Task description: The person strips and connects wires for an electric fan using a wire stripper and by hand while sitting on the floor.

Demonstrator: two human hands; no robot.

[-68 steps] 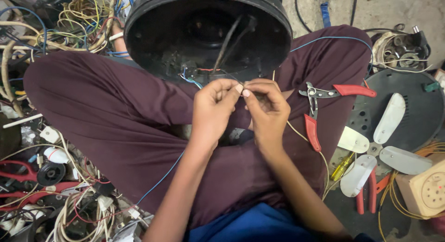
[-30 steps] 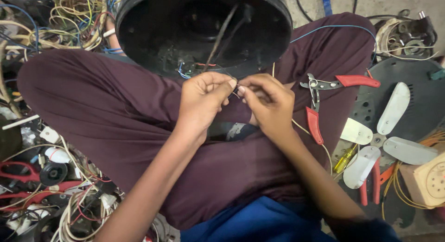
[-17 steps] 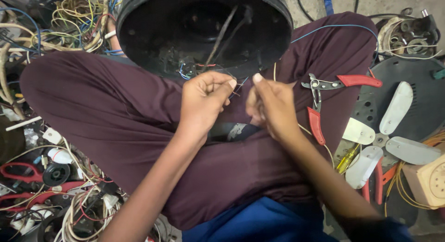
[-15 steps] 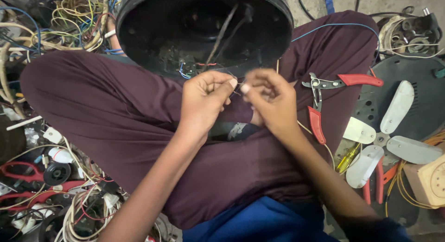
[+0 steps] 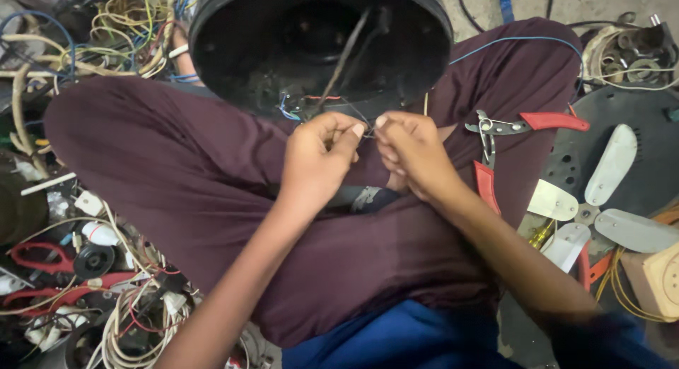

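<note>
Wires here are super thin: both hands pinch the fine wire ends (image 5: 368, 129) just below the rim of the big black housing (image 5: 322, 47). Left hand (image 5: 318, 160) and right hand (image 5: 414, 153) are closed tight, fingertips nearly touching. I'd guess the strands are light, floppy and easy to snap, so grip close to the bare tips. Red-handled pliers (image 5: 506, 139) lie on the leg, right of the housing.

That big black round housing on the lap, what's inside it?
Inside the black housing: a dark hollow, a thin rod, and blue and red wires at its near rim. Deeper parts are too dark to make out.
</note>
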